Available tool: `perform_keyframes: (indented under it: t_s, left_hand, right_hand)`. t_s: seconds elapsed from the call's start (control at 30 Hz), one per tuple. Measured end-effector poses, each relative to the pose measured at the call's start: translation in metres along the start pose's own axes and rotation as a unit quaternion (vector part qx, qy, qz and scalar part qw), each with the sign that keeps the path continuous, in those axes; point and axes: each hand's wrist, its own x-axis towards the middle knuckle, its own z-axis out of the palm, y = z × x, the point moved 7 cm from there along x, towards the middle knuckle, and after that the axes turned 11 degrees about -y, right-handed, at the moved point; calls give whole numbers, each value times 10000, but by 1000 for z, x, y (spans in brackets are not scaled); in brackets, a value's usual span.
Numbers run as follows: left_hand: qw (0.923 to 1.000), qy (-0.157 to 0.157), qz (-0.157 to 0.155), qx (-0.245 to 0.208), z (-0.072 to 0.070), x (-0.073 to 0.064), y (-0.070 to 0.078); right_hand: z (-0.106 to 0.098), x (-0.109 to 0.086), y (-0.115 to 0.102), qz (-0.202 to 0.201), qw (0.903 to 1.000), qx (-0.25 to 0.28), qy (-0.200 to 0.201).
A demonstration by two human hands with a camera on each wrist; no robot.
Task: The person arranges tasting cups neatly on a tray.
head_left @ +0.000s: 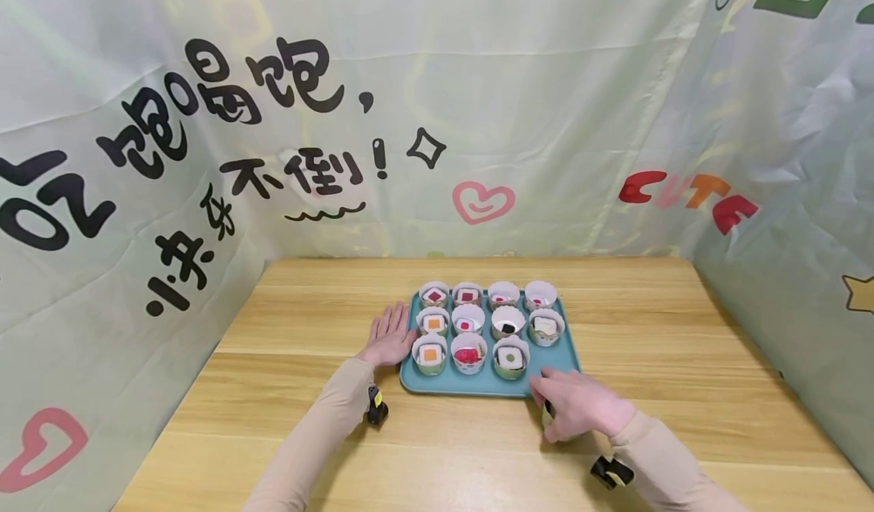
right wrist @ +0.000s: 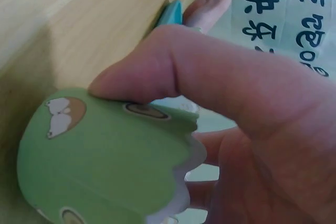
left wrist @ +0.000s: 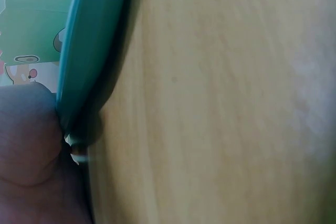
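In the head view a blue-green tray carries rows of scalloped paper cups with small sushi-like pieces inside, among them a cup with a green-dotted white piece. Against the tray's left edge lies my left hand, fingers straight; its thumb touches the rim in the left wrist view. My right hand grips a green paper cup with avocado and animal prints, just off the tray's front right corner. From the head, that hand covers most of this cup, and its contents are hidden.
The wooden table extends around the tray on all sides. Printed fabric walls rise behind it and at both sides. Black wrist cameras are worn on both forearms.
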Motion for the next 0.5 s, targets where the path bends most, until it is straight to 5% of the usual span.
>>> perform_keyframes:
  t_s: [0.27,0.5]
  left_hand:
    - [10000,-21,-11,-25,-1,0,1]
    - [10000,-27,-23,16,0,1,-1]
  right_hand:
    - [-9,-6,4,-463,9981,174,365]
    - [-17,-10,8,-479,9972,150,561]
